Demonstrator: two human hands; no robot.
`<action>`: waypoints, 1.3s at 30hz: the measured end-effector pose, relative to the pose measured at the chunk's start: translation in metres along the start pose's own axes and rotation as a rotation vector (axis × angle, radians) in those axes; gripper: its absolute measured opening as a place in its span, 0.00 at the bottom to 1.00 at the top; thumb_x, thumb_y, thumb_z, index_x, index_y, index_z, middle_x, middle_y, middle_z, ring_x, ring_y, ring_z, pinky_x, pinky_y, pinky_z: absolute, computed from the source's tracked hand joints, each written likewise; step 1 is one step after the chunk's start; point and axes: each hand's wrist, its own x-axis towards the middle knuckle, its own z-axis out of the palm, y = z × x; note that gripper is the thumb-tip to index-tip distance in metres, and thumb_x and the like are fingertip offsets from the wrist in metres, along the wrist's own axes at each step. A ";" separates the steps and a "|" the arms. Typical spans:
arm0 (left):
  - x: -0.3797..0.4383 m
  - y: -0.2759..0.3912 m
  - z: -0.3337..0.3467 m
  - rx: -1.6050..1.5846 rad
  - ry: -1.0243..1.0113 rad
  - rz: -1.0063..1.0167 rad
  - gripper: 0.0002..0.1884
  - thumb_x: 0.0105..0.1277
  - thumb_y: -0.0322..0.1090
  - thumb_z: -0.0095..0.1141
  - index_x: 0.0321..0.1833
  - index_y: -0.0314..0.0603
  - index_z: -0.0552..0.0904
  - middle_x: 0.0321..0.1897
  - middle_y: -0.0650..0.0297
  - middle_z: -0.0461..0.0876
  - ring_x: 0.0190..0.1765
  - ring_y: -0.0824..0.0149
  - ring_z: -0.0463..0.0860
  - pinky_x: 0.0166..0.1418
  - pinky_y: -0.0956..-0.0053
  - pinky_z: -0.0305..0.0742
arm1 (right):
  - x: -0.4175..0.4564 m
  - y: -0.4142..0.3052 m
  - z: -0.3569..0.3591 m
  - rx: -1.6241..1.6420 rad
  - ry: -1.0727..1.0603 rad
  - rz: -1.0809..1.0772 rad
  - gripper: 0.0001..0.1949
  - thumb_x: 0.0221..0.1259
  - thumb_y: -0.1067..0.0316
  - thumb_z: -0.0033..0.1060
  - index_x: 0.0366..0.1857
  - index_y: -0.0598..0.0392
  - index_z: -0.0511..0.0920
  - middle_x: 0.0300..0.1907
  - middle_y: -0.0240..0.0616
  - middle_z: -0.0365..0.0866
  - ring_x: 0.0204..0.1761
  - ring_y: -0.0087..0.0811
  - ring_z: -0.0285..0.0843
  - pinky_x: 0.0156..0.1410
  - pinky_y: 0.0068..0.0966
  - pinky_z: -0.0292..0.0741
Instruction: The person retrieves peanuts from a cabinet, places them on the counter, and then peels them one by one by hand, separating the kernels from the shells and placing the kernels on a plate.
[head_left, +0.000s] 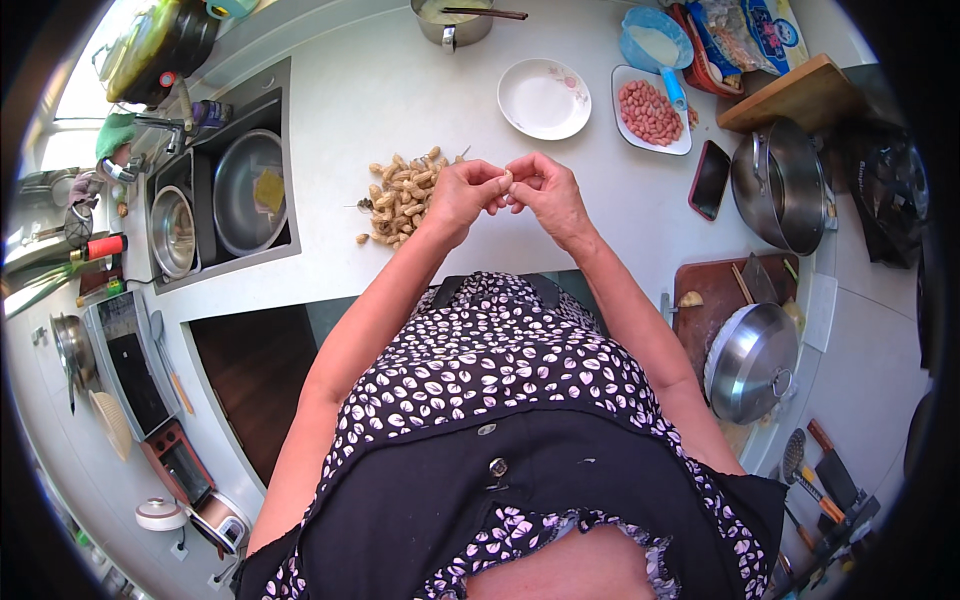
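Note:
Over the white counter (337, 97), my left hand (466, 196) and my right hand (551, 199) meet at the fingertips. Between the thumbs and forefingers is a small pale peanut (508, 173), mostly hidden by the fingers. Just left of my left hand lies a heap of unshelled peanuts (401, 199), partly covered by that hand. A white plate (544, 101) with a floral print sits beyond my hands. Farther right, shelled pink peanuts (651, 112) fill much of a white square dish (677, 148).
At left is a sink (294, 225) with metal basins. A metal pot (451, 34) with chopsticks stands at the back. To the right are a blue strainer scoop (637, 22), a phone (709, 180), a large steel pot (780, 187) and a cutting board (694, 330) with a cleaver.

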 end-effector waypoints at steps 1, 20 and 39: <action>0.000 -0.003 -0.001 0.005 -0.003 0.005 0.08 0.68 0.31 0.62 0.38 0.31 0.84 0.25 0.63 0.84 0.24 0.75 0.79 0.27 0.81 0.73 | -0.001 0.000 0.001 0.002 0.004 0.000 0.07 0.63 0.75 0.59 0.42 0.61 0.76 0.34 0.33 0.82 0.32 0.20 0.80 0.36 0.18 0.76; -0.001 -0.027 0.011 -0.393 0.093 0.005 0.06 0.71 0.28 0.57 0.44 0.31 0.82 0.27 0.63 0.83 0.25 0.74 0.77 0.28 0.82 0.71 | 0.008 0.032 0.001 0.542 0.145 0.075 0.04 0.59 0.80 0.57 0.35 0.60 0.75 0.29 0.33 0.78 0.25 0.20 0.72 0.28 0.18 0.69; -0.001 -0.021 0.009 -0.233 0.146 0.042 0.07 0.69 0.30 0.62 0.38 0.34 0.79 0.28 0.64 0.81 0.27 0.76 0.74 0.30 0.83 0.69 | 0.004 0.022 0.010 0.048 0.109 0.008 0.08 0.64 0.67 0.62 0.37 0.58 0.75 0.27 0.30 0.80 0.27 0.17 0.74 0.32 0.16 0.71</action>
